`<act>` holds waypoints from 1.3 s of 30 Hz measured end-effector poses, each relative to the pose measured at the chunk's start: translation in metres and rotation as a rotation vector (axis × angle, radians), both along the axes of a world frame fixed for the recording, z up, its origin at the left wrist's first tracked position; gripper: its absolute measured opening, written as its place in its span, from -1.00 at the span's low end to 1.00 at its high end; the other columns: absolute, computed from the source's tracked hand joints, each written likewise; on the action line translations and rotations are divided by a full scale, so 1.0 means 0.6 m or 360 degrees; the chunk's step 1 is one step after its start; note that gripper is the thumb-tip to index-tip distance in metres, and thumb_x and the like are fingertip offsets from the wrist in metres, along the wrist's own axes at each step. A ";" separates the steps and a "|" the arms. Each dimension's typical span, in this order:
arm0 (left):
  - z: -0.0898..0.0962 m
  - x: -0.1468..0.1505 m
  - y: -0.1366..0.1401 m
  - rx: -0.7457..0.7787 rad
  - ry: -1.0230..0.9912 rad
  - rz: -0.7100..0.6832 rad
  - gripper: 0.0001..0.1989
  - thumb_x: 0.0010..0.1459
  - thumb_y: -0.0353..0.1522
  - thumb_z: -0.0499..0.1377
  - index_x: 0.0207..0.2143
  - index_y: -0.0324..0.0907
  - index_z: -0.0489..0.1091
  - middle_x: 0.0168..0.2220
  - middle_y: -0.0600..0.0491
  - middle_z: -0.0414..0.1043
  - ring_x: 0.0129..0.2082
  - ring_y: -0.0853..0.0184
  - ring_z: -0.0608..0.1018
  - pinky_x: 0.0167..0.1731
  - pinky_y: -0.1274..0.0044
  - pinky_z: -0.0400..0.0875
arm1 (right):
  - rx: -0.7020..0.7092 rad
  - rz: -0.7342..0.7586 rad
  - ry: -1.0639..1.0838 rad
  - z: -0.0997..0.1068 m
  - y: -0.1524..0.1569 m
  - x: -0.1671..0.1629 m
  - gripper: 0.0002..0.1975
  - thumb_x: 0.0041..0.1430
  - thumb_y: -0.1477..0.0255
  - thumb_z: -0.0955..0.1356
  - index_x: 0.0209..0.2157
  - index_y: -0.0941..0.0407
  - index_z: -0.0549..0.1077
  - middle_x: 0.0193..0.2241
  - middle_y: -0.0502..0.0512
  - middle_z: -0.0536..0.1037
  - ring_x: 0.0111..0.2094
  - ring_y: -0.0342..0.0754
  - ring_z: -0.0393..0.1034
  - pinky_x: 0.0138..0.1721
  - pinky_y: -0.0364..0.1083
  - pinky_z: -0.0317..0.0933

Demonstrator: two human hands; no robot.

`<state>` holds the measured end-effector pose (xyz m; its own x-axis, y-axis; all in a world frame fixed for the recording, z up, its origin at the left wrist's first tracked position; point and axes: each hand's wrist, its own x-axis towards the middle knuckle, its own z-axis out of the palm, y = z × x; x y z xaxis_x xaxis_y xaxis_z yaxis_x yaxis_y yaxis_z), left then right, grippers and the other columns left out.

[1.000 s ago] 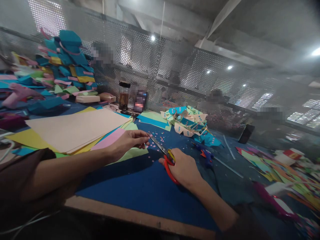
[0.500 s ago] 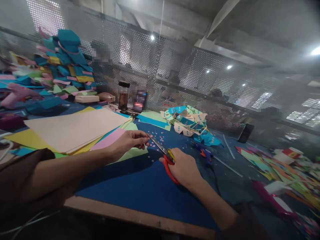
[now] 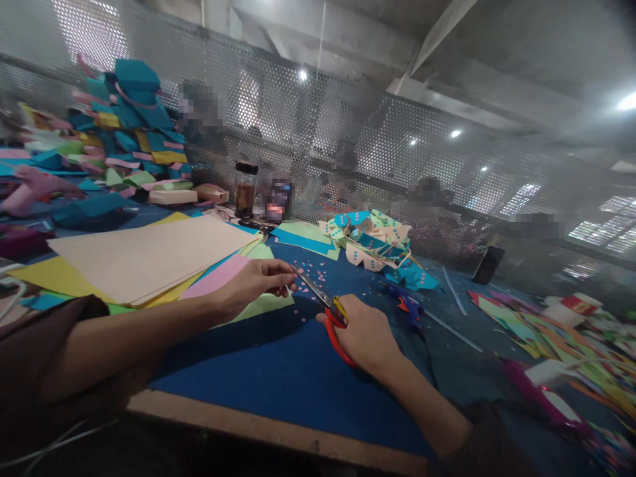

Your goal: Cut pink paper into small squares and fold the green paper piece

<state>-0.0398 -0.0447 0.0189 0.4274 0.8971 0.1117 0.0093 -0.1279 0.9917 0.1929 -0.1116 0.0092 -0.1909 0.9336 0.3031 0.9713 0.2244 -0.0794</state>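
My right hand is wrapped round the red and yellow handles of a pair of scissors. Their metal blades point up and left, with the tips at the fingers of my left hand. Those fingers are pinched together, and a tiny pale edge shows below them; what they hold is too small to name. Small pink and pale paper bits lie scattered on the blue table behind the blades. A light green paper sheet lies beneath my left hand.
Large paper sheets are stacked at left. Folded dotted paper pieces form a heap behind the scissors. A blue glue gun lies right of my right hand. A lidded jar stands at the back. Coloured paper strips spread at right.
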 end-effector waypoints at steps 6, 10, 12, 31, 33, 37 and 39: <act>-0.001 0.000 0.001 -0.0006 -0.0017 -0.0013 -0.77 0.07 -0.23 0.30 -0.25 -0.17 0.51 -0.37 0.07 0.53 -0.44 0.39 0.44 -0.34 0.50 0.30 | 0.0009 0.0014 0.0016 0.001 0.001 0.000 -0.64 0.24 0.07 0.31 -0.34 0.09 0.38 -0.37 0.06 0.54 -0.39 0.00 0.46 -0.46 -0.09 -0.02; -0.001 0.000 0.001 -0.0018 -0.0033 -0.0015 -0.77 0.07 -0.24 0.31 -0.26 -0.18 0.51 -0.38 0.07 0.53 -0.44 0.39 0.43 -0.34 0.51 0.30 | -0.0004 0.0019 0.0026 0.002 0.000 0.000 -0.64 0.25 0.07 0.31 -0.34 0.10 0.38 -0.36 0.05 0.55 -0.39 0.00 0.46 -0.45 -0.09 -0.03; -0.002 0.000 0.001 -0.0021 -0.0044 -0.0027 -0.77 0.08 -0.23 0.31 -0.25 -0.18 0.51 -0.38 0.07 0.53 -0.44 0.40 0.43 -0.34 0.51 0.30 | 0.0002 0.0021 0.0023 0.001 0.000 0.000 -0.64 0.25 0.07 0.31 -0.34 0.09 0.39 -0.36 0.05 0.55 -0.39 0.00 0.47 -0.45 -0.08 -0.03; -0.005 -0.001 0.004 -0.0024 -0.0024 -0.0024 -0.75 0.07 -0.24 0.31 -0.24 -0.20 0.50 -0.38 0.08 0.53 -0.44 0.40 0.43 -0.35 0.51 0.30 | -0.0010 0.0012 0.0032 -0.002 0.002 0.001 -0.65 0.25 0.08 0.31 -0.35 0.09 0.39 -0.37 0.04 0.55 -0.40 -0.01 0.46 -0.45 -0.09 -0.06; -0.006 -0.001 0.005 -0.0020 -0.0032 -0.0033 -0.74 0.07 -0.23 0.31 -0.23 -0.20 0.50 -0.38 0.08 0.53 -0.44 0.40 0.43 -0.35 0.51 0.29 | -0.0016 0.0013 0.0029 -0.002 0.002 0.001 -0.65 0.25 0.08 0.31 -0.36 0.09 0.39 -0.37 0.04 0.55 -0.40 -0.01 0.46 -0.45 -0.09 -0.05; -0.004 0.000 0.004 -0.0015 -0.0027 -0.0036 -0.73 0.08 -0.23 0.31 -0.23 -0.20 0.50 -0.38 0.08 0.53 -0.44 0.40 0.43 -0.35 0.51 0.29 | -0.0016 0.0011 0.0039 0.000 0.002 0.000 -0.66 0.25 0.09 0.31 -0.36 0.09 0.39 -0.38 0.04 0.54 -0.41 -0.02 0.45 -0.45 -0.09 -0.03; -0.002 0.000 0.003 -0.0017 -0.0021 -0.0032 -0.73 0.07 -0.23 0.31 -0.23 -0.20 0.50 -0.38 0.08 0.52 -0.44 0.39 0.43 -0.34 0.50 0.29 | -0.0014 0.0017 0.0044 -0.001 0.002 0.001 -0.67 0.24 0.09 0.32 -0.35 0.08 0.39 -0.39 0.04 0.54 -0.41 -0.02 0.45 -0.45 -0.09 -0.02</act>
<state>-0.0399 -0.0430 0.0177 0.4439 0.8895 0.1081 -0.0064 -0.1176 0.9930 0.1932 -0.1106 0.0089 -0.1925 0.9342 0.3004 0.9663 0.2339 -0.1079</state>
